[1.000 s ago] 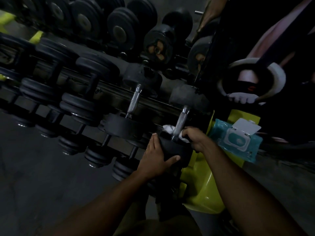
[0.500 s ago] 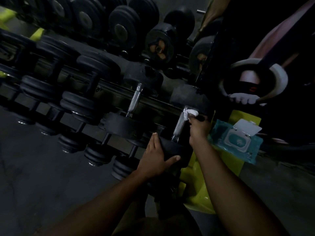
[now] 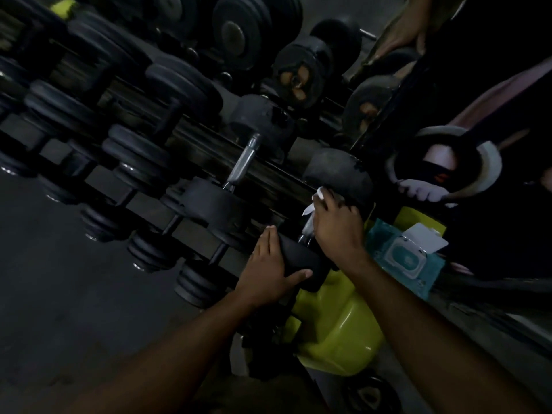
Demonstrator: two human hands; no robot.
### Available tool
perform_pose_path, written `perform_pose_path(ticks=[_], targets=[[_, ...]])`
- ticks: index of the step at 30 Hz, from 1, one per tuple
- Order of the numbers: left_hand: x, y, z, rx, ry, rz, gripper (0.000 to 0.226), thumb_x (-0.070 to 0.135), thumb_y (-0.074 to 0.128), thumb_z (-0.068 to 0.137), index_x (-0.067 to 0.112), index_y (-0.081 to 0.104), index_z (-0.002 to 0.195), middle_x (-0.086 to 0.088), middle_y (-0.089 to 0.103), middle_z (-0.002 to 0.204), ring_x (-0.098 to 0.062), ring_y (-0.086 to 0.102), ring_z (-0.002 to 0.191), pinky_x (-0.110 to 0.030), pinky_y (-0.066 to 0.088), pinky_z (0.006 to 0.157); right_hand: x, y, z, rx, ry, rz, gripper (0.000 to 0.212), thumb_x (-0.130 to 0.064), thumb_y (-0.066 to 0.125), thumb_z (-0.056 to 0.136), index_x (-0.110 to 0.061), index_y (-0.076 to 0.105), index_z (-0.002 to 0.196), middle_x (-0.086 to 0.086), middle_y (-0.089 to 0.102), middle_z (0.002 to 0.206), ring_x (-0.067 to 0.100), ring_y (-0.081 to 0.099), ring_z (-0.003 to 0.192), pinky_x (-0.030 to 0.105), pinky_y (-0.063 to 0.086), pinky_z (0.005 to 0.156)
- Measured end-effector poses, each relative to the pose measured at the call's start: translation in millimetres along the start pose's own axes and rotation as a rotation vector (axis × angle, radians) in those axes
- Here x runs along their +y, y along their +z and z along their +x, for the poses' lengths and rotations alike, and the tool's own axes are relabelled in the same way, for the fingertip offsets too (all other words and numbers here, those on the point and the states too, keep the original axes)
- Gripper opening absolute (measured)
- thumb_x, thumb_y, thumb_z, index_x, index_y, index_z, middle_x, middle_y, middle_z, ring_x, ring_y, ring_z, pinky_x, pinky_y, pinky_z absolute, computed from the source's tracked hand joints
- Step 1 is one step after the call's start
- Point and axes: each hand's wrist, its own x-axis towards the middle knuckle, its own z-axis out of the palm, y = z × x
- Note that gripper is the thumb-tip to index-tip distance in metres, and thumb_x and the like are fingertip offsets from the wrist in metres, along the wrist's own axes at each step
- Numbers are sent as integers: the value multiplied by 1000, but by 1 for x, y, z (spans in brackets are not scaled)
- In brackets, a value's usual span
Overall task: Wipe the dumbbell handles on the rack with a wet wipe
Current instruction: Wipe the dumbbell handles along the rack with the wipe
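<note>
We see a yellow-green frame point(image 3: 337, 330) low in the middle. Above and right of it, a dark mirror point(image 3: 484, 121) reflects someone's foot point(image 3: 422, 191).

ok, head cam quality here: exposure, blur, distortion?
Head view: badly underexposed, so the rack is near black; only the white wipe, the teal wipe pack and the yellow base read clearly. Top-left dumbbells are smeared by motion blur. Wide-angle bending tilts the rack rows. Both hands stay reasonably sharp.
</note>
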Motion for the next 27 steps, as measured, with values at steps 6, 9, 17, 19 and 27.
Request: perform_pose_path(ticks=[6,9,17,19,27], targets=[[-2,3,-1,6,-2,-5,127,76,61,81,7,-9,160,-10,-7,170,-21,-3,156,-43,14,126,-11,-34,28,-411,-218,-57,33,-36,49,96,-18,61,121,6,50,133,31,56,115,39,50,80],[-4,4,0,11,-5,-5,127,77,61,80,8,-10,160,-9,-7,170,-21,-3,156,-44,15,126,-18,-47,41,-676,-255,-4,41,-45,39,101,-16,61,121,13,50,137,37,48,127,44,45,95],[-5,5,0,16,-10,-6,127,78,61,79,10,-10,160,-8,-7,170,-22,-3,157,-45,15,126,-31,-47,45,-797,-360,-110,34,-36,42,102,-16,58,124,12,55,133,37,41,135,44,44,95],[-3,4,-1,9,-8,-4,126,77,61,81,10,-11,160,-7,-7,170,-22,-4,157,-44,13,127,-37,-45,44,-885,-406,-48,22,-17,50,98,-13,59,118,9,61,123,39,42,135,44,45,92],[-5,6,-1,16,-13,-6,126,79,59,80,10,-11,160,-7,-7,170,-22,-3,157,-45,15,126,4,-46,10,-629,-234,409,19,-39,50,94,-34,68,96,-4,71,98,20,67,92,36,55,73]])
